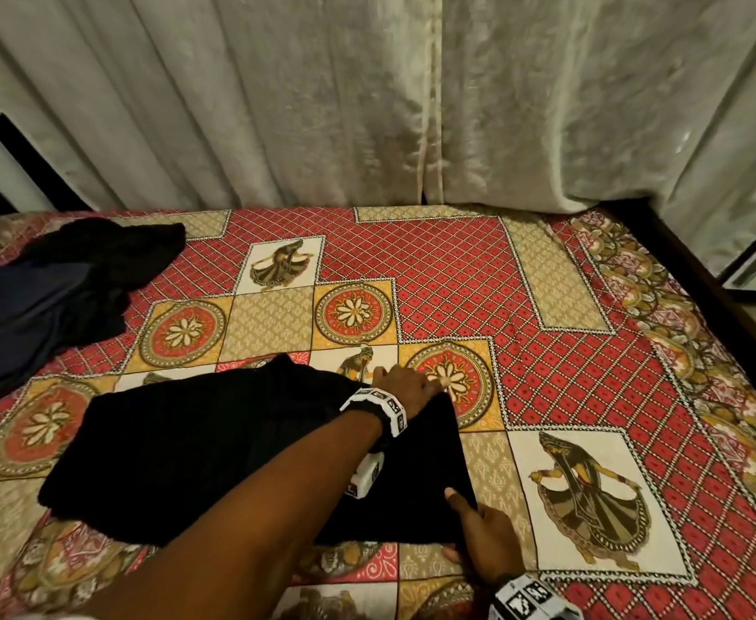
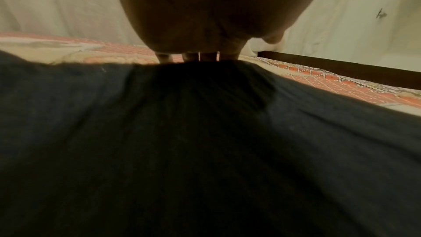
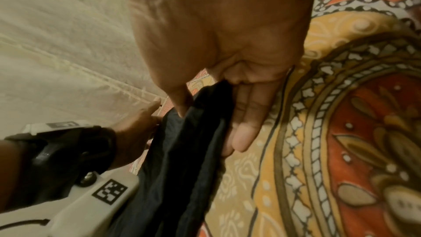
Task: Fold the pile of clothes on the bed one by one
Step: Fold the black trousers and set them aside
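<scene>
Two hands work on one black garment that lies near the front edge of the bed, in the middle. The right hand pinches the near right corner of the cloth: in the right wrist view the thumb sits on top and the fingers lie under the fold. The left hand reaches across to the far right corner, with its fingers straight and close together, pressing the edge down.

The cloth looks soft and loose, so it could slip from the thumb if the pull is quick. Then the fold would fall open or go crooked. The left arm lies over the cloth, so it may drag the layers and make bumps.

More dark clothes wait in a pile at the far left corner, well apart. Pale curtains hang behind the bed. Nothing seems to block the fold except the crossed arm.
</scene>
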